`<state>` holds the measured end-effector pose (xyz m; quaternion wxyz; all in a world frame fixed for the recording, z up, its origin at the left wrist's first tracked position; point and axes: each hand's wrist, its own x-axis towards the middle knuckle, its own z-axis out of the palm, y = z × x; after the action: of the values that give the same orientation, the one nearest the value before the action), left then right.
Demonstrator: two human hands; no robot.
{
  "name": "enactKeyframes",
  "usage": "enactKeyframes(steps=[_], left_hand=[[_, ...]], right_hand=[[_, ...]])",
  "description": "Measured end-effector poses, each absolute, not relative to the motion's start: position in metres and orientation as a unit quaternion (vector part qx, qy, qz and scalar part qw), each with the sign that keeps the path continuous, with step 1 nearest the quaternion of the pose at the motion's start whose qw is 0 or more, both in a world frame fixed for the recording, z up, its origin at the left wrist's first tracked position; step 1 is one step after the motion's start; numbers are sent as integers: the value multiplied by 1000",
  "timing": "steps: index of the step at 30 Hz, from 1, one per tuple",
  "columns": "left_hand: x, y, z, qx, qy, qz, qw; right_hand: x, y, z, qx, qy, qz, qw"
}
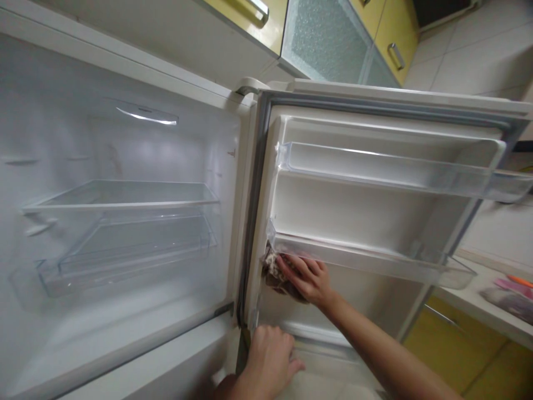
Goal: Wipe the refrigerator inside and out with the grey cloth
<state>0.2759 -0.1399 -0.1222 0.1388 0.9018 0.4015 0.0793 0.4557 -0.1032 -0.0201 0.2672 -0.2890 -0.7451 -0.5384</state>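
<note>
Cabinet fronts, top of frame (pixel 245 21): yellow; handle, upper right (pixel 396 56): silver. Glass panel, top centre-right (pixel 325 39): grey-green, speckled. Wall tiles, upper right (pixel 470 61): pale grey, darker grid lines. Fridge interior, left (pixel 154 150): white, bluish cast. Door liner, centre-right (pixel 353 211): white. Door gasket, centre (pixel 259 166): grey. Cloth, lower centre (pixel 280 282): brown, whitish mottling. Lower cabinet, lower right (pixel 449 333): yellow. Slim item, right edge (pixel 519 281): orange.

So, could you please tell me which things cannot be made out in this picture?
All in the head view:
- Left hand: its fingertips, and whatever they touch, hidden behind the hand.
- Cloth: part covered by the right hand.
- Door: lower end cut off by the bottom edge.
- Pink thing: blurred, cut off by the right edge.
</note>
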Motion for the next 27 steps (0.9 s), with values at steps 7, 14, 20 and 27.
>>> enactKeyframes(steps=[7,14,20,27], left_hand=[[276,-140,-122,891,423,85,138],[274,-139,-117,909,390,76,123],[275,-139,-113,915,380,73,110],[274,-140,-110,909,399,72,100]], right_hand=[[480,-111,-50,-185,-846,-471,168],[594,-202,-29,-305,-799,-497,146],[562,-180,-15,-385,-707,-541,243],[458,-91,-55,-194,-837,-472,197]])
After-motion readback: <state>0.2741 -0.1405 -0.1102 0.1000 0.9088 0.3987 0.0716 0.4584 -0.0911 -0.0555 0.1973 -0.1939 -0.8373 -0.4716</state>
